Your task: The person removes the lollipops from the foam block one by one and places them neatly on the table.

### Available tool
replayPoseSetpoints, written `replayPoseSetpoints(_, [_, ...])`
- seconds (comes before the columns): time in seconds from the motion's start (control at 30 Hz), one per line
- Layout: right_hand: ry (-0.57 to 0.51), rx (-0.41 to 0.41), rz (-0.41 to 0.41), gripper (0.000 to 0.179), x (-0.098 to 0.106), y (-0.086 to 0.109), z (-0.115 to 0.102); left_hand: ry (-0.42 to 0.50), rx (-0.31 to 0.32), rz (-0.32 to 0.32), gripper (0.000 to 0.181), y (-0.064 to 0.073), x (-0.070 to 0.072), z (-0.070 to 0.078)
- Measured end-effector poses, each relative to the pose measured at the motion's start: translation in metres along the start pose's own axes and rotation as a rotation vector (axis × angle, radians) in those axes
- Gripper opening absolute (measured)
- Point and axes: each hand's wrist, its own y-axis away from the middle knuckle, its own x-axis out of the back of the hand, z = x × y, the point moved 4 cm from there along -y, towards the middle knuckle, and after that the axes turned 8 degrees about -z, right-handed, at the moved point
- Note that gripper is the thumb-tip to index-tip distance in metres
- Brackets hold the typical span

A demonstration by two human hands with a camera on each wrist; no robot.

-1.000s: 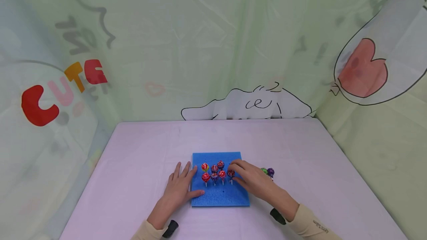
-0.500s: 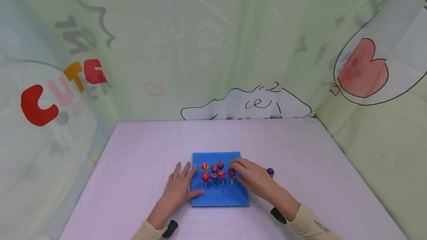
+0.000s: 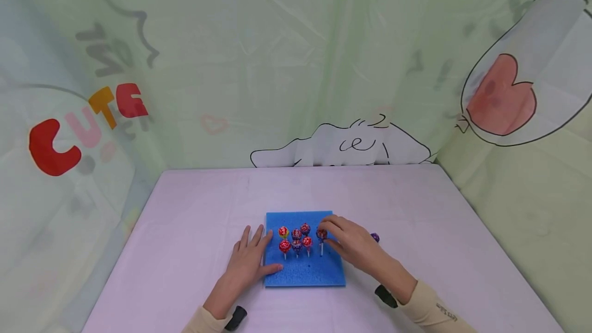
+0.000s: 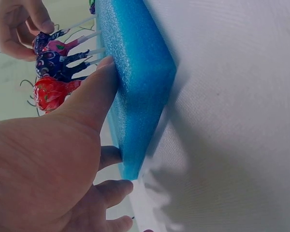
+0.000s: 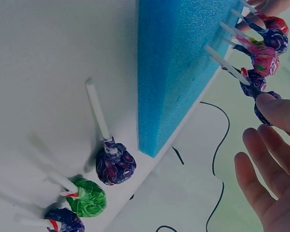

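Your right hand (image 3: 353, 243) is pinching a lollipop (image 3: 320, 234) over the blue foam (image 3: 305, 274), your left hand (image 3: 246, 262) is lying spread at its edge — a slanted push could bend the stick (image 5: 227, 66).

The curtain (image 3: 55, 209) left of the table (image 3: 208, 199) bears the letters C (image 3: 39, 145), U (image 3: 85, 127) and T (image 3: 106, 104); the fourth letter (image 3: 129, 99) is distorted. Lettering (image 3: 446, 312) on the right sleeve (image 3: 423, 304), at the table's near right side, is illegible. Print on the lollipops (image 5: 115, 166) at the table cannot be read.
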Motion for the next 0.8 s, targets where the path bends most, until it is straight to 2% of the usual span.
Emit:
replayPoseSetpoints(0.13, [-0.039,-0.03,-0.021,0.039,0.002,-0.001,0.001,0.001,0.0,0.001,0.089,0.0,-0.001,-0.001])
replayPoseSetpoints(0.27, [-0.129,-0.084,-0.067,0.035,0.005,-0.002,0.003,0.002,0.001,0.001,0.089,0.0,-0.001,-0.001])
replayPoseSetpoints(0.6, [-0.51,-0.209,-0.209,0.028,-0.002,0.0,0.013,0.005,0.004,0.007,0.089,-0.001,-0.003,-0.003])
replayPoseSetpoints(0.8, [-0.575,-0.232,-0.237,0.027,-0.006,0.002,0.017,0.001,0.004,0.003,0.089,-0.001,-0.003,-0.003])
